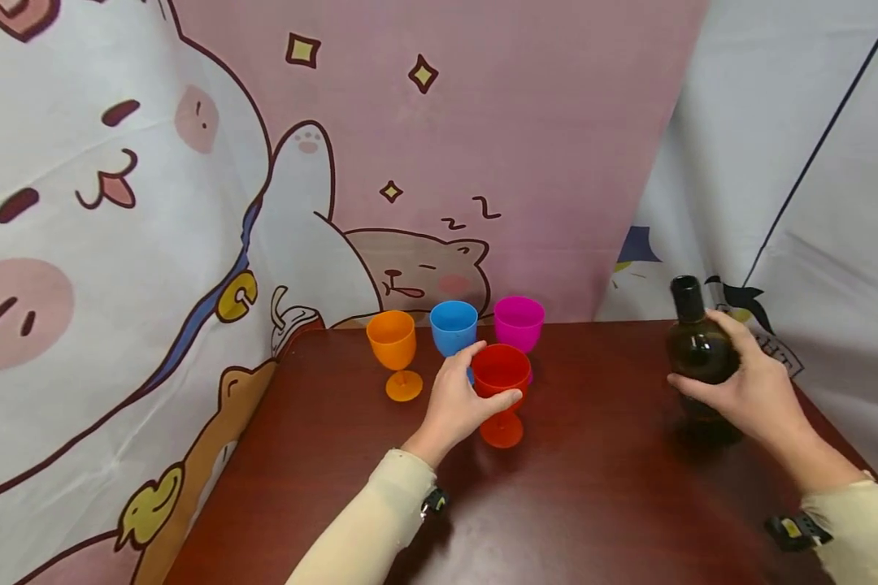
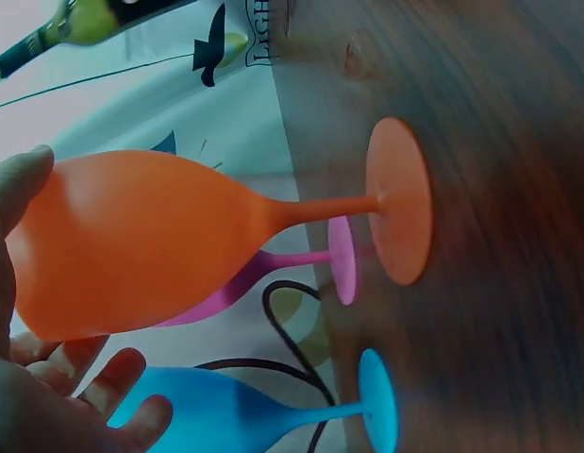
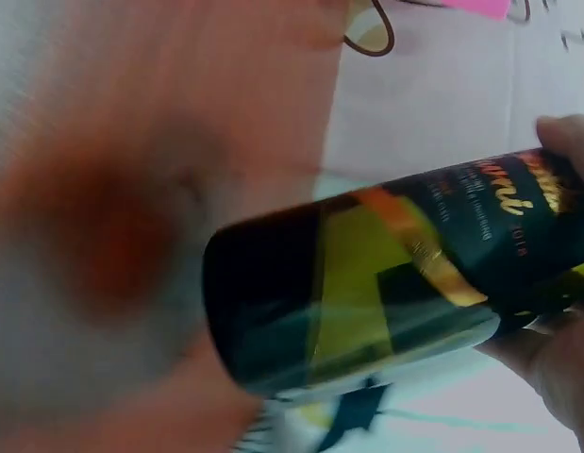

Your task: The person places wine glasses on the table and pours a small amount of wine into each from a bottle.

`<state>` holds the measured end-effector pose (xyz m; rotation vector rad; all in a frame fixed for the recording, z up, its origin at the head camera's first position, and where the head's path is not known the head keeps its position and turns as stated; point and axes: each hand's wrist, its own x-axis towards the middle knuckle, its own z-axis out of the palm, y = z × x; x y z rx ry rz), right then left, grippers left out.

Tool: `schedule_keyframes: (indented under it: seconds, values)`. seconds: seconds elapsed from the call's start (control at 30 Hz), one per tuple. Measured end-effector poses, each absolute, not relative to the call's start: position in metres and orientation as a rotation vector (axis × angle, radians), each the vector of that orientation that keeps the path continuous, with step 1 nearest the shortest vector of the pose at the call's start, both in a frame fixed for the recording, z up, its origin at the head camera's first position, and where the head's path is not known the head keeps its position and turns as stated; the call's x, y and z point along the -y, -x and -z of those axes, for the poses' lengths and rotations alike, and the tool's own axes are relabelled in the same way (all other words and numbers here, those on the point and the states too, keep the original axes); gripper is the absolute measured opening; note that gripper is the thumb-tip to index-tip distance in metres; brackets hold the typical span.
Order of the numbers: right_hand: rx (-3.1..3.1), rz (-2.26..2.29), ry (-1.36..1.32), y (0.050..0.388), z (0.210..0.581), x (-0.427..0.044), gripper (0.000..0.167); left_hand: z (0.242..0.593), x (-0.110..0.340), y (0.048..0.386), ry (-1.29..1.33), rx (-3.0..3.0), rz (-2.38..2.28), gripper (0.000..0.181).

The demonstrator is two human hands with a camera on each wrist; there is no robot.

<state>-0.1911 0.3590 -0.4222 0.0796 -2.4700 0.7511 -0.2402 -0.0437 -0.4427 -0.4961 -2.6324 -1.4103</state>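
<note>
A red plastic goblet [image 1: 502, 375] stands upright near the table's middle; in the left wrist view the same goblet [image 2: 141, 241] looks orange-red. My left hand [image 1: 457, 398] holds its bowl from the left, thumb on the near side and fingers toward the far side. On the right, my right hand [image 1: 757, 390] grips a dark green wine bottle [image 1: 698, 349] round its body, neck up. The bottle's dark label with gold lettering shows in the right wrist view, where its base [image 3: 263, 311] appears raised off the table.
Behind the red goblet stand an orange goblet [image 1: 393, 341], a blue goblet [image 1: 454, 325] and a magenta goblet [image 1: 519, 323]. The brown table [image 1: 578, 504] meets a cartoon-printed cloth [image 1: 556, 162] at its back and sides.
</note>
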Motion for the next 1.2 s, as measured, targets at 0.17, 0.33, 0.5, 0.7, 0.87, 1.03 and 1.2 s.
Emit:
schedule_keyframes:
  seconds: [0.17,0.33,0.5,0.7,0.87,1.03,1.2]
  values:
    - [2.438,-0.376,-0.481,0.206,0.386,-0.339,0.111,0.448,0.042,0.243,0.456,2.642,1.448,0.088]
    - [2.338,-0.116,-0.729,0.217,0.354,-0.315,0.097,0.451,0.043,0.245,0.425,2.624,1.452,0.086]
    - [2.295,0.008,-0.894,0.225,0.335,-0.295,0.096,0.450,0.042,0.244,0.396,2.622,1.443,0.085]
    - [2.387,0.137,-0.916,0.228,0.327,-0.276,0.103,0.451,0.041,0.242,0.376,2.624,1.436,0.084]
    - [2.447,0.269,-0.950,0.230,0.325,-0.267,0.102,0.453,0.040,0.242,0.360,2.626,1.446,0.084]
    - [2.460,0.354,-0.970,0.231,0.324,-0.260,0.100,0.454,0.040,0.242,0.362,2.617,1.446,0.083]
    - [2.423,0.390,-0.979,0.233,0.322,-0.257,0.094,0.454,0.040,0.242,0.373,2.608,1.444,0.083]
